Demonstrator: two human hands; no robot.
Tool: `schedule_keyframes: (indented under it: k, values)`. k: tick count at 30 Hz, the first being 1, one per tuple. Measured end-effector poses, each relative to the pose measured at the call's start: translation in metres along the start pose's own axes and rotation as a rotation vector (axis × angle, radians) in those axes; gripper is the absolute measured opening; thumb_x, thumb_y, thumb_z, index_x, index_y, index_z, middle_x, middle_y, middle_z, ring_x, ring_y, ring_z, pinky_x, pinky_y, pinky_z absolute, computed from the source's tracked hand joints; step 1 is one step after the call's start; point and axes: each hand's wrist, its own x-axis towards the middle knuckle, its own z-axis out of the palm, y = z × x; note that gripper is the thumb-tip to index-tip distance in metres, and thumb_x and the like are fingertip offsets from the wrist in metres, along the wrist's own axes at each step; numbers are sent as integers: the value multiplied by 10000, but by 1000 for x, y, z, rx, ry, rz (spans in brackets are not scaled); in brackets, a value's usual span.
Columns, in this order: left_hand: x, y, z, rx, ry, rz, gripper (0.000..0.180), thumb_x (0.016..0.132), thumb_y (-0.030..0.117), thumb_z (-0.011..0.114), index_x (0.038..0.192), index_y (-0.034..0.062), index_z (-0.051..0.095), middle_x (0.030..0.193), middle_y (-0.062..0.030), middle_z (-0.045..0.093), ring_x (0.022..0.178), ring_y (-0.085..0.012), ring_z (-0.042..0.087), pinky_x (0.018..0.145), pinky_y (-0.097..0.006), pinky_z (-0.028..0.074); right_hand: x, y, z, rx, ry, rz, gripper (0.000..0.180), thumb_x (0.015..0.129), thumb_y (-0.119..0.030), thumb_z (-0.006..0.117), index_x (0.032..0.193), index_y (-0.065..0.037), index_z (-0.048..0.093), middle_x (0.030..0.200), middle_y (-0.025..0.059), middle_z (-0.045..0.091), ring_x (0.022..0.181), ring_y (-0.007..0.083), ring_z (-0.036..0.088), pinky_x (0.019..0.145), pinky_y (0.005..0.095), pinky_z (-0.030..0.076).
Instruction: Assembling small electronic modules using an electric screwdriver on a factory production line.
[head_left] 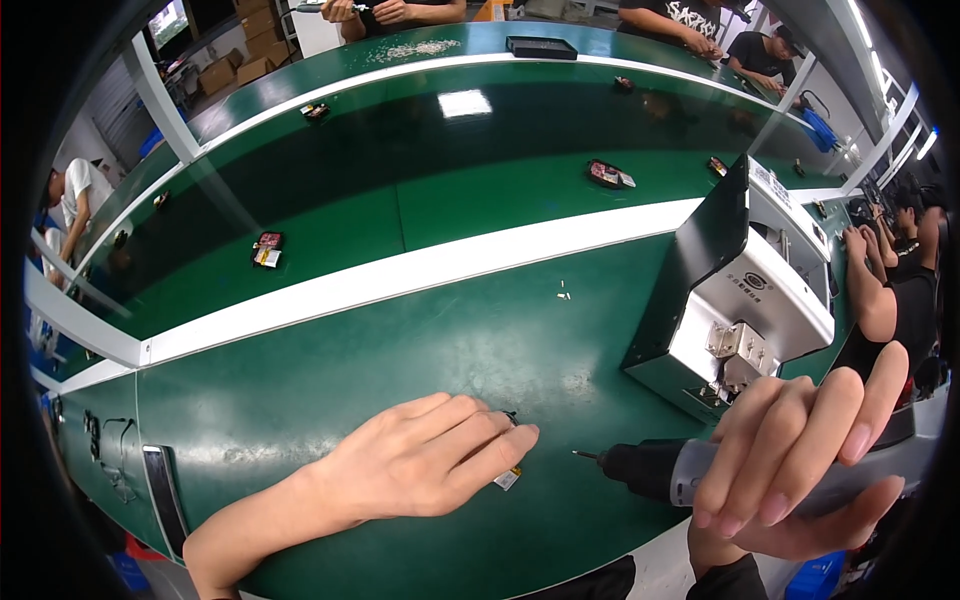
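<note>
My right hand (790, 450) grips an electric screwdriver (650, 470) with a black nose and grey body. Its thin bit points left, toward my left hand, and stays apart from it. My left hand (430, 455) lies over the green bench (330, 370), fingers curled down on a small electronic assembly (508, 479). Only a dark edge of that assembly and a pale, yellow-taped part show beside the fingers; the rest is hidden. Just beyond the screwdriver stands a silver and black machine (745, 300) with a metal bracket on its front.
A smartphone (165, 495) and eyeglasses (122, 470) lie at the left. Beyond a white rail (420, 262), small assemblies, including one with a pale battery (267, 250), rest on a green conveyor belt (400, 215). A black tray (541, 47) sits on the far bench. Co-workers sit around.
</note>
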Motion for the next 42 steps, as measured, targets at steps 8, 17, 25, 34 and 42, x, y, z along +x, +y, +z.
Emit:
schedule_keyframes:
  k: [8, 17, 25, 34, 42]
  values:
    - [-13, -5, 2, 166, -19, 191, 191, 797, 122, 790, 962, 27, 775, 1027, -75, 739, 890, -217, 716, 687, -288, 593, 5, 11, 15, 24, 9, 248, 391, 1075, -331, 610, 1081, -41, 348, 745, 158, 582, 477, 232, 580, 418, 336, 546]
    - [-26, -8, -6, 317, 83, 295, 126, 823, 157, 778, 881, 48, 756, 978, -49, 746, 784, -167, 685, 593, -240, 441, 13, 46, 24, 148, -140, 347, 503, 1014, -386, 761, 1093, -39, 405, 762, 175, 618, 538, 225, 589, 519, 365, 548]
    - [-34, -15, -15, 295, 46, 303, 99, 827, 141, 776, 881, 66, 740, 990, -55, 750, 764, -143, 647, 591, -227, 438, -3, 50, 45, 139, 49, 506, 464, 1019, -324, 766, 1092, -40, 407, 754, 165, 621, 543, 214, 596, 538, 364, 564]
    - [-39, -18, -22, 324, 34, 327, 89, 819, 123, 777, 866, 75, 719, 1010, -52, 750, 770, -136, 646, 634, -214, 500, -5, 62, 64, 108, 48, 507, 427, 1021, -283, 762, 1090, -46, 414, 748, 148, 619, 560, 197, 599, 565, 365, 563]
    - [-46, -15, -32, 330, 1, 314, 101, 816, 128, 755, 884, 66, 713, 1017, -60, 745, 792, -148, 651, 691, -226, 536, -10, 71, 76, 81, -1, 487, 393, 1017, -239, 762, 1076, -55, 420, 734, 132, 614, 569, 193, 595, 570, 367, 550]
